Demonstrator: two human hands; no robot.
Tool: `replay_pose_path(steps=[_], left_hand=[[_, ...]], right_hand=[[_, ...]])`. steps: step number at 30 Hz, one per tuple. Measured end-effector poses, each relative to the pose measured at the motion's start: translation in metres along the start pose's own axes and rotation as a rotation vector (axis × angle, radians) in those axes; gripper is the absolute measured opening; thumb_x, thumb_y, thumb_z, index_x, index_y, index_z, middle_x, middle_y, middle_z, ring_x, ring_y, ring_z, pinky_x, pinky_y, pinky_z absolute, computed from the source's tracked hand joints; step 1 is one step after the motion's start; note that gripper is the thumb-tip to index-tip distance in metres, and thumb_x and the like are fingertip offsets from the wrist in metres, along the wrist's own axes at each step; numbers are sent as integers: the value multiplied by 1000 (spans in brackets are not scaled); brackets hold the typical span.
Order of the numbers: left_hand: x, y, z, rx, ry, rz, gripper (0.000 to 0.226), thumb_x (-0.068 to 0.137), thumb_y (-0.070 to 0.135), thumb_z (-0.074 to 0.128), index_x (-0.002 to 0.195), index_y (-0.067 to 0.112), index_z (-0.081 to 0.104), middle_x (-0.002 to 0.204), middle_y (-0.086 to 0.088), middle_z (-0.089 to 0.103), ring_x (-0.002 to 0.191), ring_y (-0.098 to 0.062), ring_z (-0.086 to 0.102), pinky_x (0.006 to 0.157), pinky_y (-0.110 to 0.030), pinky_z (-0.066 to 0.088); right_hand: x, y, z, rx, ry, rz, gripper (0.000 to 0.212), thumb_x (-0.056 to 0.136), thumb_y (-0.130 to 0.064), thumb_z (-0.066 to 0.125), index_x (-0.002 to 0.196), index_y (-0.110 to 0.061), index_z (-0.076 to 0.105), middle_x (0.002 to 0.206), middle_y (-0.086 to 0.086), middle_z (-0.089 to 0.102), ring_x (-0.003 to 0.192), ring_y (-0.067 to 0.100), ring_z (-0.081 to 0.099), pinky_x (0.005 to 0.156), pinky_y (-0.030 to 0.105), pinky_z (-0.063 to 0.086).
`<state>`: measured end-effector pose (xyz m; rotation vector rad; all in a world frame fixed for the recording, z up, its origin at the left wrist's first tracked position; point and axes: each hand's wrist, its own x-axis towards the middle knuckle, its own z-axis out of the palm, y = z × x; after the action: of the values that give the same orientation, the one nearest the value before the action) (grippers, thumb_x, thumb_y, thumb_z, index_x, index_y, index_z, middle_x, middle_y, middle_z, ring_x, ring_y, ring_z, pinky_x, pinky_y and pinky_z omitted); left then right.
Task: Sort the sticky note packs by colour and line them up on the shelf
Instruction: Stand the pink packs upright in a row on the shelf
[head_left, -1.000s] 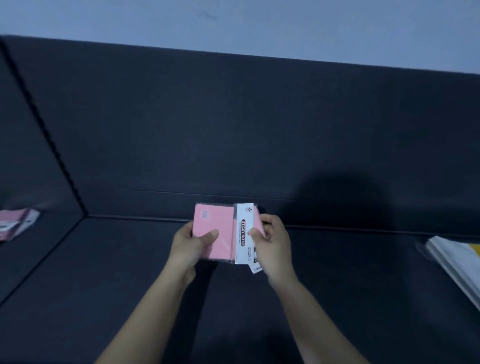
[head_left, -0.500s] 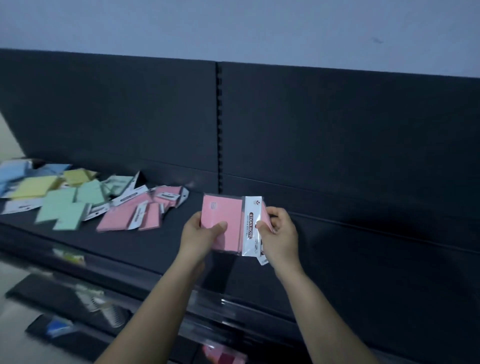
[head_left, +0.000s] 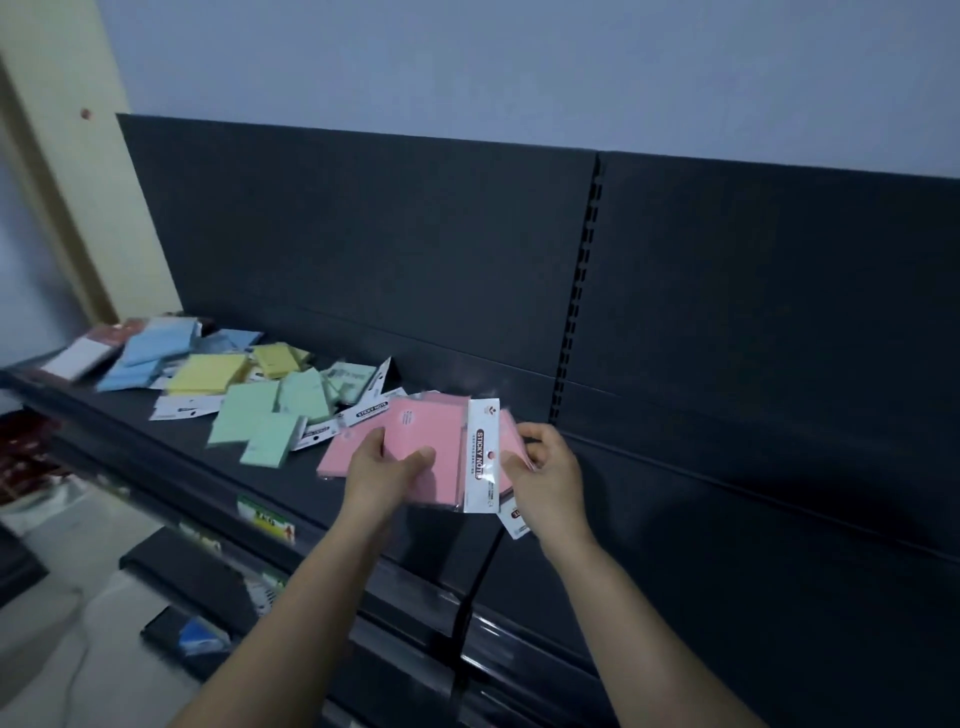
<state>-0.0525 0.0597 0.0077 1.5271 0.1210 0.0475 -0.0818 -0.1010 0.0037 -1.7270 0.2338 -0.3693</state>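
Shelf view swung left; pink packs stay gripped.

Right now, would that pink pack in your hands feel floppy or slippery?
Probably fairly stiff: the pink pack lies flat while the left hand and right hand grip only its ends. Its shiny wrapper may be slippery.

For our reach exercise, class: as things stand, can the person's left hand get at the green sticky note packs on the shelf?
Probably, but not freely: the green packs lie just beside the left hand with nothing between, yet that hand grips a pink pack.
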Motion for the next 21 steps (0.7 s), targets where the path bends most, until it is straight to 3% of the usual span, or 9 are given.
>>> replay_pose_path(steps=[5, 9, 12, 15, 17, 19, 21], left_hand=[[44, -10, -26, 101, 116, -38, 35, 85, 11, 68, 116, 15, 52, 108, -7, 62, 96, -27, 61, 84, -43, 53], [70, -19, -41, 232, 123, -30, 27, 85, 10, 66, 105, 21, 51, 99, -3, 62, 91, -27, 62, 83, -46, 55], [91, -26, -51, 440, 104, 5, 24, 82, 20, 67, 102, 23, 54, 99, -2, 65, 89, -26, 64, 80, -47, 56], [110, -35, -56, 687, 37, 89, 33, 80, 32, 67, 107, 16, 54, 103, -2, 61, 92, -23, 60, 77, -39, 54], [121, -43, -56, 849, -46, 181, 41, 84, 38, 63, 115, 15, 52, 110, -1, 57, 99, -22, 56, 83, -37, 49], [129, -50, -54, 962, -122, 268, 42, 88, 43, 56, 117, 13, 49, 116, -2, 56, 104, -22, 53, 87, -35, 45], [140, -57, -52, 1016, -183, 315, 51, 92, 49, 45, 127, 12, 44, 125, -6, 55, 112, -23, 50, 94, -37, 41]], right_hand=[[34, 9, 33, -30, -86, 21, 23, 89, -6, 57, 101, -25, 59, 99, -5, 69, 86, 11, 68, 73, 31, 56], [59, 19, 57, -83, -112, 41, 24, 88, -7, 57, 104, -24, 58, 103, -4, 68, 90, 14, 67, 78, 35, 56], [77, 25, 74, -132, -118, 50, 24, 87, -5, 56, 94, -28, 58, 100, -4, 68, 90, 16, 66, 78, 36, 55], [93, 31, 91, -203, -77, 83, 31, 87, -3, 55, 80, -34, 55, 92, -7, 66, 86, 18, 66, 78, 37, 55], [103, 36, 103, -259, 0, 120, 26, 85, -6, 54, 78, -31, 56, 88, -6, 67, 84, 20, 65, 77, 38, 55], [113, 46, 112, -336, 64, 123, 16, 84, -13, 55, 87, -27, 62, 95, -2, 67, 93, 24, 63, 83, 41, 53], [122, 49, 119, -344, 38, 160, 19, 88, -22, 52, 100, -25, 66, 103, 2, 66, 99, 26, 62, 86, 42, 53]])
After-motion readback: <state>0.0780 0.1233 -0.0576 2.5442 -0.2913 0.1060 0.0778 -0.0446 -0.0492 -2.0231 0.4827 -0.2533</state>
